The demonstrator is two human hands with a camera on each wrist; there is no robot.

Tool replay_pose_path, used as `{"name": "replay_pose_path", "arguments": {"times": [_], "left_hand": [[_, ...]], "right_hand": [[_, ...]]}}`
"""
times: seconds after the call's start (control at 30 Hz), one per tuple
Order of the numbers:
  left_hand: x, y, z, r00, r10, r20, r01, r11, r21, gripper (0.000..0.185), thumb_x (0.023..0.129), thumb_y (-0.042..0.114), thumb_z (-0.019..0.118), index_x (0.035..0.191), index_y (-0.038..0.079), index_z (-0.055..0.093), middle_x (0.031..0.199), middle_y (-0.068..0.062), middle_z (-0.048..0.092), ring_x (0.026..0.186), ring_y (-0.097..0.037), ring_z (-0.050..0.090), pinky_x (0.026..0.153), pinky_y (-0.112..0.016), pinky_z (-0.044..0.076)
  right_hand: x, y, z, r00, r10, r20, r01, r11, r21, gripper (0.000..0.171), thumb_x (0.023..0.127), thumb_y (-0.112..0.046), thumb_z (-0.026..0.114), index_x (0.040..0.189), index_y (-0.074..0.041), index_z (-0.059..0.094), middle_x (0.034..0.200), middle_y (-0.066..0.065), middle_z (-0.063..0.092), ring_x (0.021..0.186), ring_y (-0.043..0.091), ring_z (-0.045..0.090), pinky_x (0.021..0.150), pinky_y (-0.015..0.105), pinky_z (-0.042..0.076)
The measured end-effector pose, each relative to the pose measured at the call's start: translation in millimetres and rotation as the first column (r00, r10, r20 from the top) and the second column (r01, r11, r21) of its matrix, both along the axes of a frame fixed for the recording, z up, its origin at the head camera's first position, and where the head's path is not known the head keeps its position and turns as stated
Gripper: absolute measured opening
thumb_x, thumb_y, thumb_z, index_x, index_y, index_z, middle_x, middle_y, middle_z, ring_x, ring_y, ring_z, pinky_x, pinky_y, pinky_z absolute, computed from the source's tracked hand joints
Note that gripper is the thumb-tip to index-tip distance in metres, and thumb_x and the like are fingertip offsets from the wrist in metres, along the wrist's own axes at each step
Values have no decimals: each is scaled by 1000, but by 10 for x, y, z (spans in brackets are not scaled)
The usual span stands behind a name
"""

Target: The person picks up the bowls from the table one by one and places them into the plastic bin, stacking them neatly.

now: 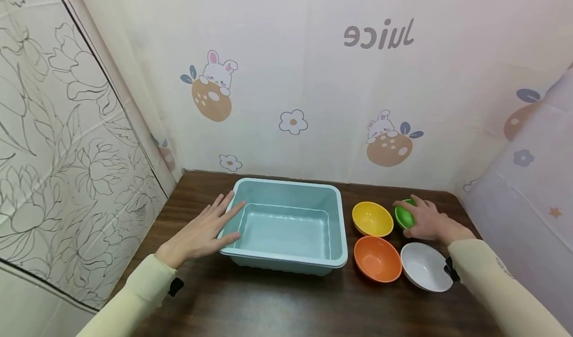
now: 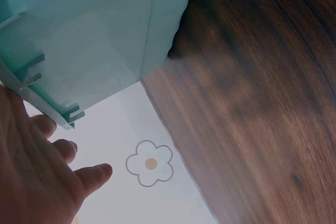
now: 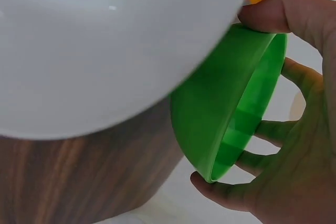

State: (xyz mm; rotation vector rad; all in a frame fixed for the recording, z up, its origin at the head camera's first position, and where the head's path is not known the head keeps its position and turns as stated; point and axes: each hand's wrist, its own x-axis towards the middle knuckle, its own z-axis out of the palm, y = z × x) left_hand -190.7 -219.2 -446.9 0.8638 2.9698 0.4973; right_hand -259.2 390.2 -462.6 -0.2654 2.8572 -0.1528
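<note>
Teal tub [image 1: 286,225] at centre of frame on the dark wood worktop [image 1: 268,307]; nothing inside it. Four bowls right of the tub, all without contents: yellow bowl [image 1: 372,218], orange bowl [image 1: 377,258], white bowl [image 1: 425,266], green bowl [image 1: 404,216]. One of each colour.

Left hand [image 1: 203,232]: fingers spread and straight, lying against the tub's left rim. Right hand [image 1: 427,220]: fingers curled round the green bowl, which is tilted on edge at right of frame, behind the white bowl.
</note>
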Motion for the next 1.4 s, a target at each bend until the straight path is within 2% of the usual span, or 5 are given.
{"name": "replay_pose_path", "arguments": {"times": [0.3,0.57,0.87,1.23,1.4], "left_hand": [[2,-1,-1,1000,-1,-4,1,1000,6,76,102,64,47,165,39,13,175,-5,0,160,-40,8,120,-69,25],[0,2,-8,1000,0,-4,0,1000,7,76,102,64,46,165,38,14,175,-5,0,160,-40,8,120,-69,25],[0,-4,-9,1000,2,0,-2,1000,1,76,102,64,46,165,37,15,175,-5,0,160,-41,8,120,-69,24],[17,-17,10,1000,1,2,-1,1000,0,76,102,63,47,166,35,16,175,-7,2,160,-40,8,120,-69,25],[-7,-16,0,1000,-4,-1,4,1000,5,76,102,62,47,166,34,16,175,-7,1,160,-40,7,120,-69,24]], "right_hand": [[-42,-111,137,999,53,-11,-53,998,29,84,75,-35,81,150,-18,48,152,42,21,127,73,28,85,88,38],[-50,-178,216,998,63,-29,-61,996,59,81,77,-38,81,149,-21,49,151,40,23,125,71,31,85,87,39],[-79,-252,407,996,70,-59,-70,998,0,81,80,-37,79,152,-22,46,154,39,18,125,68,29,83,84,42],[-71,-424,602,985,131,-116,-133,991,-6,79,81,-38,78,152,-23,46,155,38,20,125,68,31,82,82,44],[-105,-501,672,984,129,-125,-133,991,-22,81,81,-41,79,153,-25,45,156,37,19,126,68,30,82,83,44]]}}
